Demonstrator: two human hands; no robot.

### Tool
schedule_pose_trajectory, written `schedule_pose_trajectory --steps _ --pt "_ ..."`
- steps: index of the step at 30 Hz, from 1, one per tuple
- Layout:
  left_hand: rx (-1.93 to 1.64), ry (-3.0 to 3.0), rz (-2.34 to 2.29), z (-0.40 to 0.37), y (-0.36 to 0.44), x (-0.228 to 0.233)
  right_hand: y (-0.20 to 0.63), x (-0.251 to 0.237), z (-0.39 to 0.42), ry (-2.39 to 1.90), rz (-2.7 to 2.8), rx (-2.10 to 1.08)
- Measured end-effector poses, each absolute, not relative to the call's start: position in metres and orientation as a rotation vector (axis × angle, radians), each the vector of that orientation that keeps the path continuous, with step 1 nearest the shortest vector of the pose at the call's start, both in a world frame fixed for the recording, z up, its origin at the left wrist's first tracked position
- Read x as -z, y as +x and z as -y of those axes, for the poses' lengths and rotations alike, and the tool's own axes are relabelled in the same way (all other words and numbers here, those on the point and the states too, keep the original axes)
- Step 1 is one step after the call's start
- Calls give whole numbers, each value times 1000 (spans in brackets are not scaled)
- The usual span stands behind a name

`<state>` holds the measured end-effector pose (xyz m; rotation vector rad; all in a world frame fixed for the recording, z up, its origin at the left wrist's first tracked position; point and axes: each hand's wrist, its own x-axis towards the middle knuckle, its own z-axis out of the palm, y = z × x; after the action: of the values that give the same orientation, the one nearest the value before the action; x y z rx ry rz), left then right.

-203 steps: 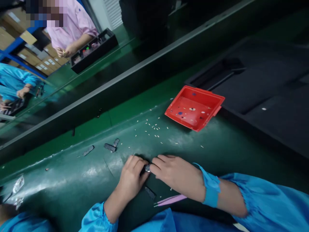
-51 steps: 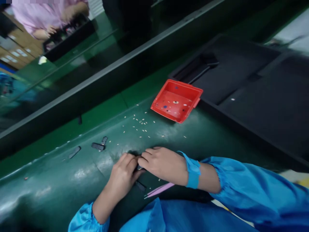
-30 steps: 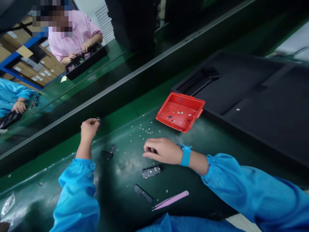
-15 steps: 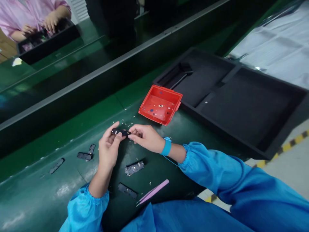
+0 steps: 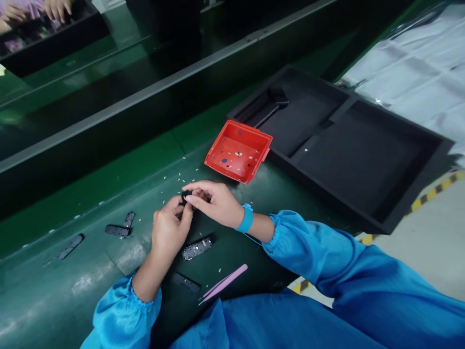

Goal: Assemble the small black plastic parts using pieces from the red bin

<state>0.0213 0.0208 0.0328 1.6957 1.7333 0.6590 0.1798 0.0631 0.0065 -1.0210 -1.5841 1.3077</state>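
Observation:
Between my two hands is a small black electronic part [image 5: 186, 194], mostly covered by fingers. My left hand [image 5: 170, 223] is closed around its lower side. The thumb and fingers of my right hand [image 5: 218, 202] pinch it from the right. Just below lies a black part with a circuit board [image 5: 197, 248], and under that a flat black strip [image 5: 186, 282]. Pink tweezers [image 5: 225, 282] rest near the table's front edge. Left of my hands are a pair of black pieces [image 5: 118, 230] touching each other and a single black strip [image 5: 70, 246].
A red bin [image 5: 238, 151] holding small bits stands beyond my right hand. Behind it sits a large black divided tray [image 5: 378, 160] with a black brush [image 5: 278, 97]. Tiny pale bits [image 5: 179, 174] are scattered on the green mat. Across the table, a person's hands [image 5: 56, 8] work over a black box.
My hands have come together, and the right fingers now reach over the black part, which was held lengthwise and more exposed before. The whole view has shifted slightly.

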Motion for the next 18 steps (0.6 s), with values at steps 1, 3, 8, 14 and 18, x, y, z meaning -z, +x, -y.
schedule_pose_trajectory --steps 1,3,8,14,18 --pt "-659 1728 -1742 -20 23 -33 179 -6 -63 -1043 1577 -1301" --pt "-667 1740 -1743 -19 24 -31 177 -4 -62 -1056 1559 -1306" --pt "-732 1631 -1671 -18 24 -22 177 -1 -62 -1032 1587 -1274" --pt "-750 1576 -1663 -17 22 -18 178 -4 -64 -1087 1589 -1252" --pt "-735 1574 -1678 -18 22 -19 177 -5 -64 -1019 1532 -1364"
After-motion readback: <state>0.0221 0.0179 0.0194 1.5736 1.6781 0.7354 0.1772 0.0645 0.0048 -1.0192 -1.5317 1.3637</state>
